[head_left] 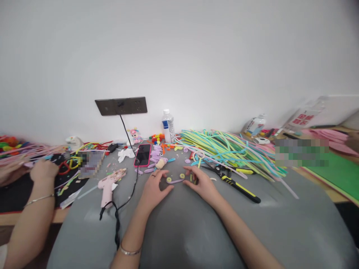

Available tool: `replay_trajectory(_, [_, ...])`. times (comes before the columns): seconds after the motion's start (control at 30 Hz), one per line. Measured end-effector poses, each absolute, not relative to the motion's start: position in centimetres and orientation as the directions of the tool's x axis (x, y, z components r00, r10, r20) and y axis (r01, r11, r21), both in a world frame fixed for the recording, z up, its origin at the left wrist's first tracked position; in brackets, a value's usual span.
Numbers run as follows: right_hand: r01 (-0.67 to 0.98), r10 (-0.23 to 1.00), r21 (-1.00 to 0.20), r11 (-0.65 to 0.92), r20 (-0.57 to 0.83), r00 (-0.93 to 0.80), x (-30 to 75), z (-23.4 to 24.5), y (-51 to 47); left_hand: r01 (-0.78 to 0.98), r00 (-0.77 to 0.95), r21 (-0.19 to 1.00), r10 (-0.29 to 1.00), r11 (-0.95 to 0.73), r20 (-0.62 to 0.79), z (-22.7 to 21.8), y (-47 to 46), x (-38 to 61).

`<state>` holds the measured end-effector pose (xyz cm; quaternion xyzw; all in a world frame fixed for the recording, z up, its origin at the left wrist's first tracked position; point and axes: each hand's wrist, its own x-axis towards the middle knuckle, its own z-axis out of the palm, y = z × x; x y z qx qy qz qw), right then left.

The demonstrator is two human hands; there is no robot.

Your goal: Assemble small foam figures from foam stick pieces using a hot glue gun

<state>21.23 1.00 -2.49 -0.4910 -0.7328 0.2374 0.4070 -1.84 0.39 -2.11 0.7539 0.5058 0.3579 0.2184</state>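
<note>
On the grey table lies a short purple pipe-cleaner strip (176,181) with a small yellow-green coil at each end. My left hand (155,191) is beside its left end, thumb and fingers apart, holding nothing that I can see. Close to the right coil is my right hand (202,185), its thumb and forefinger spread; its other fingers curl down beside a small yellow-green piece (191,177). I cannot tell whether the fingertips touch the strip. Just beyond my left hand sits a cream-coloured fuzzy piece (160,163), near several short purple pipe-cleaner pieces (156,152).
A pink glue gun (107,188) with a black cord lies left, near a phone (143,155). Black-and-yellow pliers (238,186) and a heap of long pipe cleaners (230,149) lie right. A bottle (168,127) stands by the wall. Another person's hand (43,172) works at far left.
</note>
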Motion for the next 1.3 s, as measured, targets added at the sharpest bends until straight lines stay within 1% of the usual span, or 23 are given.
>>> replay_trajectory(0.07, [0.462, 0.905, -0.790, 0.402, 0.419, -0.072, 21.3, -2.2, 0.8, 0.575, 0.206, 0.714, 0.915, -0.400, 0.346, -2.1, 0.4, -2.0])
replay_trajectory(0.1, [0.430, 0.899, -0.816, 0.387, 0.437, 0.020, 21.4, -2.1, 0.8, 0.557, 0.182, 0.728, 0.914, -0.400, 0.363, -2.0, 0.4, -2.1])
replay_trajectory(0.2, [0.340, 0.851, -0.878, 0.336, 0.438, 0.291, 22.0, -2.0, 0.6, 0.517, 0.074, 0.771, 0.916, -0.373, 0.393, -2.0, 0.5, -2.5])
replay_trajectory(0.23, [0.318, 0.831, -0.888, 0.332, 0.435, 0.346, 22.2, -2.0, 0.6, 0.502, 0.032, 0.788, 0.918, -0.356, 0.395, -2.0, 0.6, -2.7])
replay_trajectory(0.3, [0.298, 0.800, -0.890, 0.346, 0.446, 0.401, 22.4, -2.1, 0.7, 0.458, -0.037, 0.829, 0.924, -0.323, 0.380, -2.1, 0.5, -2.9])
replay_trajectory(0.4, [0.281, 0.766, -0.881, 0.380, 0.471, 0.437, 22.4, -2.4, 1.1, 0.386, -0.077, 0.880, 0.941, -0.278, 0.331, -2.2, 0.4, -3.0])
replay_trajectory(0.47, [0.260, 0.759, -0.879, 0.399, 0.476, 0.445, 22.3, -2.6, 1.4, 0.370, -0.111, 0.891, 0.939, -0.264, 0.325, -2.2, 0.3, -3.0])
replay_trajectory(0.6, [0.230, 0.764, -0.880, 0.415, 0.474, 0.438, 22.0, -3.0, 2.0, 0.376, -0.271, 0.870, 0.861, -0.318, 0.432, -2.5, 0.6, -3.0])
replay_trajectory(0.67, [0.234, 0.768, -0.880, 0.413, 0.474, 0.430, 22.1, -3.1, 2.2, 0.376, -0.311, 0.859, 0.826, -0.347, 0.470, -2.7, 0.9, -3.1])
replay_trajectory(1.0, [0.313, 0.813, -0.865, 0.393, 0.486, 0.321, 21.9, -2.8, 2.1, 0.477, -0.247, 0.813, 0.837, -0.334, 0.489, -3.4, 1.2, -3.3])
replay_trajectory(1.3, [0.271, 0.817, -0.892, 0.362, 0.444, 0.368, 22.2, -3.2, 2.1, 0.610, -0.190, 0.724, 0.828, -0.321, 0.528, -3.2, 1.4, -3.3])
